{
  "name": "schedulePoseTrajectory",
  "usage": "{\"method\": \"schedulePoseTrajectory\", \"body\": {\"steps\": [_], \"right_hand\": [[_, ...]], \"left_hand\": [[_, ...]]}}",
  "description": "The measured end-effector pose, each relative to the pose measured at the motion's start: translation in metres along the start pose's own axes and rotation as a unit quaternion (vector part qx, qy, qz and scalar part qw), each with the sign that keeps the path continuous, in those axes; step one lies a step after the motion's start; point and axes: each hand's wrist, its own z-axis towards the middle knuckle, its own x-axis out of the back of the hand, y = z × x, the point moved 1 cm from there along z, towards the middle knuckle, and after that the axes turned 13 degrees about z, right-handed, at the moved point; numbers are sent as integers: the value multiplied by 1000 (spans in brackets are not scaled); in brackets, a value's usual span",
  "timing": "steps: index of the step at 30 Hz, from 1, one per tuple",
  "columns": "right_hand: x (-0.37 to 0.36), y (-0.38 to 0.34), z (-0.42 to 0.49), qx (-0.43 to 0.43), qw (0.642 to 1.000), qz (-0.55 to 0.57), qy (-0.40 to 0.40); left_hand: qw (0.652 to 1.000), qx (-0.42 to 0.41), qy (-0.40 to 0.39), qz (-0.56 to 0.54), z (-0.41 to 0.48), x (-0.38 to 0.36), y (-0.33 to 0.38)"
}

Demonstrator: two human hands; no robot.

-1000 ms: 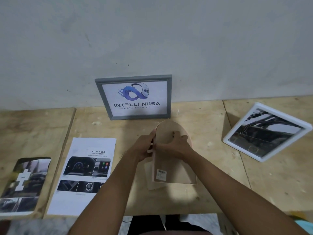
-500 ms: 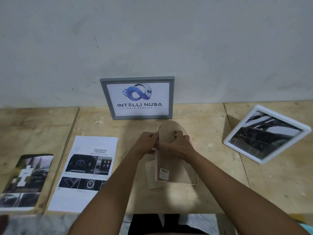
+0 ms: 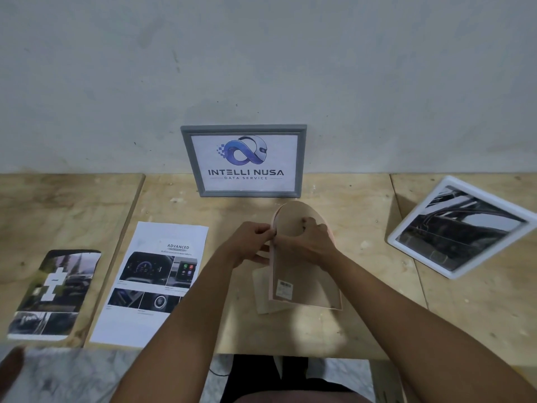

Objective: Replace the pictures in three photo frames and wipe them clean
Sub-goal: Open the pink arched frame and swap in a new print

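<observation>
An arch-topped pink frame (image 3: 302, 283) lies face down on the wooden table (image 3: 377, 315), its brown backing board up and a barcode sticker near its lower left. My left hand (image 3: 251, 242) pinches the frame's left edge. My right hand (image 3: 315, 241) rests on the upper backing with fingers curled at the top. A grey frame (image 3: 243, 161) with a logo print leans on the wall behind. A white frame (image 3: 462, 226) with a dark picture stands tilted at the right.
A white printed sheet (image 3: 151, 283) with car interior photos lies left of my arms. Farther left lies an arch-shaped photo print (image 3: 55, 292). The wall (image 3: 261, 68) closes the table's far side; the front edge runs just below my forearms.
My hands have stayed on the pink frame's upper part, with small finger shifts at its left edge and top. The view has tilted slightly, so everything sits lower in the picture.
</observation>
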Motion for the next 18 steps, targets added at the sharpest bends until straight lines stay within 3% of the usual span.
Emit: {"method": "schedulePoseTrajectory", "body": {"steps": [9, 14, 18], "right_hand": [[2, 2, 2, -3, 1000, 1, 0], [-6, -3, 8, -36, 998, -9, 43], [-11, -11, 13, -62, 996, -15, 57]], "left_hand": [[1000, 11, 19, -1, -2, -3, -5], [990, 86, -48, -104, -27, -17, -34], [982, 72, -73, -156, -37, -23, -57]]}}
